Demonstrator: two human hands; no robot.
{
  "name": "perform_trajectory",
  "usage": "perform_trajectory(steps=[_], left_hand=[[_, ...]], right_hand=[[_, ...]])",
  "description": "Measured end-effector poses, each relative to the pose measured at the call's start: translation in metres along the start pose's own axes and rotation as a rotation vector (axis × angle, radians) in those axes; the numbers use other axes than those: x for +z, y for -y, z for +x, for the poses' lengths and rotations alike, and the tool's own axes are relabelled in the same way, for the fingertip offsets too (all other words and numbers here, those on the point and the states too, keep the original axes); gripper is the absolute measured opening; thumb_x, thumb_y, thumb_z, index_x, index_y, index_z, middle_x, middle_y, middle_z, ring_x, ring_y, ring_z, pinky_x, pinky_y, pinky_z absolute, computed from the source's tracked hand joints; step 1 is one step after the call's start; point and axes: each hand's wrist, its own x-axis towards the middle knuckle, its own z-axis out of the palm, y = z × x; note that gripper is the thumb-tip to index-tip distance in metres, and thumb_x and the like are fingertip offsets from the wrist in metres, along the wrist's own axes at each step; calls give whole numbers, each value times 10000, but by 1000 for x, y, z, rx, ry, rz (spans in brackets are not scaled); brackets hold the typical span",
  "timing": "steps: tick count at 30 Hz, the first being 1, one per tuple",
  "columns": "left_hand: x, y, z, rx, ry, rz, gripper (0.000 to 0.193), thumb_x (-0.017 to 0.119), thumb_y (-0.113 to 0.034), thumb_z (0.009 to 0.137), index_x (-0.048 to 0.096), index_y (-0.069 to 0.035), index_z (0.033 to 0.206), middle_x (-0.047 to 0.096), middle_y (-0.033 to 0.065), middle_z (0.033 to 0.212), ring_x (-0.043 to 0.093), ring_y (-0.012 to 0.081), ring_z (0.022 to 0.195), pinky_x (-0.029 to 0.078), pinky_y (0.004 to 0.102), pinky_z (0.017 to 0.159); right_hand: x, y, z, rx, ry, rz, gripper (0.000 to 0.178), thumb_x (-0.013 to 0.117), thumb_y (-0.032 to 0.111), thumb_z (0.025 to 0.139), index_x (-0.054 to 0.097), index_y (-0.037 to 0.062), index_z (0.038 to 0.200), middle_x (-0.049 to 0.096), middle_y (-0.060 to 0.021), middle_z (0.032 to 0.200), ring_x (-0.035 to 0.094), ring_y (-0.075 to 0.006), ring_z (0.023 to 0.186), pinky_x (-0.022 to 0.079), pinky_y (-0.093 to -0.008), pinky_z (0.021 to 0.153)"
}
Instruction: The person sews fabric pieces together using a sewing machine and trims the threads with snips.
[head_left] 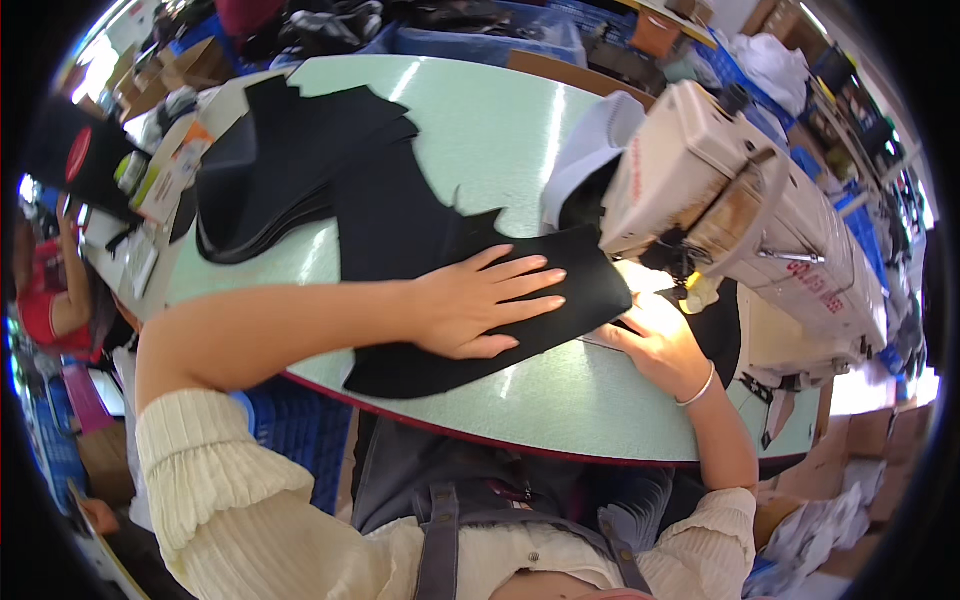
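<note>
Flat on a black fabric piece (400, 360) lies my left hand (490, 305), its fingers spread, pressing the cloth against the pale green table. My right hand (660, 340), with a thin bracelet at its wrist, is at the right end of that piece, close to the needle area of a white sewing machine (690, 180). Its thumb and fingers close about the corner of the cloth; bright lamp light washes out the fingertips. A stack of black cut pieces (280, 170) lies to the left, partly overlapping the cloth beneath my left arm.
The curved green table (480, 110) has a red front edge. Behind the machine head lies light grey-white material (595, 140). Dark scissors-like snips (775, 410) are at the right. A blue crate (300, 430) stands below the table. Another person (60, 290) sits at far left.
</note>
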Motion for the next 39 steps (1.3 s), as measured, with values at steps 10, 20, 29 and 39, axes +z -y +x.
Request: perform_trajectory(steps=[10, 20, 29, 39], left_hand=[[-24, -38, 8, -238, 65, 97, 741, 688, -364, 793, 408, -67, 1412, 484, 128, 1114, 502, 294, 999, 413, 407, 912], [18, -53, 36, -366, -231, 80, 679, 617, -412, 847, 411, -92, 1408, 325, 183, 1484, 309, 353, 1377, 237, 605, 1080], [20, -58, 46, -381, -253, 79, 688, 614, -412, 834, 417, -88, 1409, 341, 143, 1486, 338, 363, 1328, 245, 595, 1076], [19, -60, 48, -406, -249, 101, 681, 626, -407, 814, 438, -117, 1401, 381, 118, 1453, 364, 364, 1285, 262, 612, 1059]], right_hand=[[-1, 0, -12, 156, 4, -90, 433, 635, 63, 689, 683, 124, 1114, 627, -53, 994, 618, -221, 914, 509, -342, 681], [-6, -17, -21, 181, -44, -135, 296, 618, 73, 753, 671, 65, 1044, 653, -102, 964, 648, -232, 822, 537, -329, 708], [15, 4, -14, 209, -97, -122, 352, 594, 70, 762, 664, 24, 1104, 638, -117, 1181, 657, -206, 941, 551, -310, 731], [18, 4, -13, 219, -101, -123, 359, 597, 69, 763, 658, -3, 1109, 645, -125, 1160, 653, -233, 995, 559, -318, 725]])
